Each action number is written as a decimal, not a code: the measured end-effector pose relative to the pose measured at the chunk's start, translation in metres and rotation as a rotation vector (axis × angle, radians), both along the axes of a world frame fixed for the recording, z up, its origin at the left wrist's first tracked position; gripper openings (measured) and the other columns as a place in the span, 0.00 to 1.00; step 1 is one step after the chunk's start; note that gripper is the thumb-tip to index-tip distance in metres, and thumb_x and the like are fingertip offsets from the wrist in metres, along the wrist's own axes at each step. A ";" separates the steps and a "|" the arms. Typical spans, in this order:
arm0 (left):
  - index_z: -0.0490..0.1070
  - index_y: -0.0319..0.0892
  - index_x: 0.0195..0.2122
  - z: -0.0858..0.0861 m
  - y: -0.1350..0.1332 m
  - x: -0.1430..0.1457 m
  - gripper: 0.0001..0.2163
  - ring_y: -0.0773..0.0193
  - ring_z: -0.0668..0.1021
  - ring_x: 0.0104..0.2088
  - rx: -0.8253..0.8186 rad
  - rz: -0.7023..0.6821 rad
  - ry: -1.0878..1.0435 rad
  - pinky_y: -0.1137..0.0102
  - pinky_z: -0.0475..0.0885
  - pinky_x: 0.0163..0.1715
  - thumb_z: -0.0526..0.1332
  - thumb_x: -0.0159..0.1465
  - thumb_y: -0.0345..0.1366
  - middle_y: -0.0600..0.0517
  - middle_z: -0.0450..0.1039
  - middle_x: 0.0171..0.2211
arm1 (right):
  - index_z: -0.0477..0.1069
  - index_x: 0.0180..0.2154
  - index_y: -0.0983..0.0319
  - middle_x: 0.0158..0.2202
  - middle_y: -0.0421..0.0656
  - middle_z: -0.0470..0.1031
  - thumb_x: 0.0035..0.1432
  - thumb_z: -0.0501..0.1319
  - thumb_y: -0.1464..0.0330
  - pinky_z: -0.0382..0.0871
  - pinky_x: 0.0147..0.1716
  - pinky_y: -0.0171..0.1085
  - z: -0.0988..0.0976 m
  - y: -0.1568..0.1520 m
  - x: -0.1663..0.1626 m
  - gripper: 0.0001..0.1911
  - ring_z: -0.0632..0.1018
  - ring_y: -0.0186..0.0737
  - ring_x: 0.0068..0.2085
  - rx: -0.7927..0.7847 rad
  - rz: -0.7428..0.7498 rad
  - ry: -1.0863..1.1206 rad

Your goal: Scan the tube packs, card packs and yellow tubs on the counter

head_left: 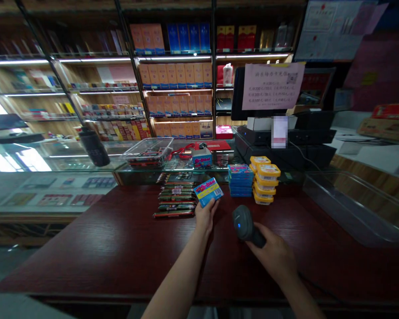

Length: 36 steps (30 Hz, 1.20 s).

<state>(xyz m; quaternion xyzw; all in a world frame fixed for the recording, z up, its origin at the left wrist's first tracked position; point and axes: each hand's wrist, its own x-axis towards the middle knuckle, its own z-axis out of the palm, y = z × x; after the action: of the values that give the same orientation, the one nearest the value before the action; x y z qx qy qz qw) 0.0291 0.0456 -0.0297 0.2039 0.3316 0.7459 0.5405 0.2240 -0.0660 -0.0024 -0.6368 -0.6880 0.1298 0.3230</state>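
Note:
Between its thumb and fingers, my left hand (206,215) grips a flat blue packet (209,192) with a yellow band and a barcode on its right side. My right hand (275,252) is wrapped round the handle of a dark barcode scanner (244,223), whose head shows a small blue light. The scanner is apart from the packet, to its right and nearer to me. Just left of the packet lie several long thin dark packs (176,199) in a row. Behind the scanner stand a stack of blue packets (240,180) and stacked yellow-lidded tubs (266,181).
A clear plastic bin (148,150) with more packs and an opened blue box (202,158) stand on the glass counter (139,177). Dark checkout equipment with a paper sign (271,86) is behind the tubs. A clear tray (352,208) lies right on the dark red table (96,252).

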 end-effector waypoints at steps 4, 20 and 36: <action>0.71 0.38 0.37 -0.003 -0.002 0.001 0.14 0.63 0.80 0.38 0.027 -0.035 0.018 0.60 0.73 0.50 0.69 0.49 0.25 0.51 0.77 0.36 | 0.70 0.46 0.58 0.39 0.44 0.79 0.51 0.61 0.55 0.71 0.36 0.39 0.014 -0.009 -0.001 0.22 0.79 0.45 0.39 -0.023 0.104 0.318; 0.72 0.36 0.40 -0.002 -0.007 0.008 0.18 0.58 0.79 0.43 0.062 -0.056 0.113 0.57 0.72 0.52 0.71 0.47 0.30 0.47 0.77 0.39 | 0.71 0.44 0.62 0.28 0.42 0.75 0.52 0.59 0.53 0.67 0.22 0.34 0.025 -0.019 -0.009 0.23 0.72 0.36 0.22 -0.093 0.163 0.459; 0.69 0.37 0.39 -0.008 -0.005 0.006 0.21 0.60 0.79 0.41 0.088 -0.041 0.158 0.57 0.73 0.49 0.73 0.46 0.36 0.49 0.76 0.39 | 0.70 0.42 0.53 0.36 0.39 0.79 0.53 0.60 0.55 0.67 0.30 0.38 0.028 -0.011 -0.004 0.15 0.79 0.46 0.37 -0.023 0.020 0.001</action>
<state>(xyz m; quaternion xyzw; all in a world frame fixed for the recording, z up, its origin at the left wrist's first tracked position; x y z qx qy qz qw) 0.0350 0.0403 -0.0380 0.2927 0.3358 0.7300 0.5183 0.2204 -0.0765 0.0259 -0.6334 -0.6927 0.1415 0.3147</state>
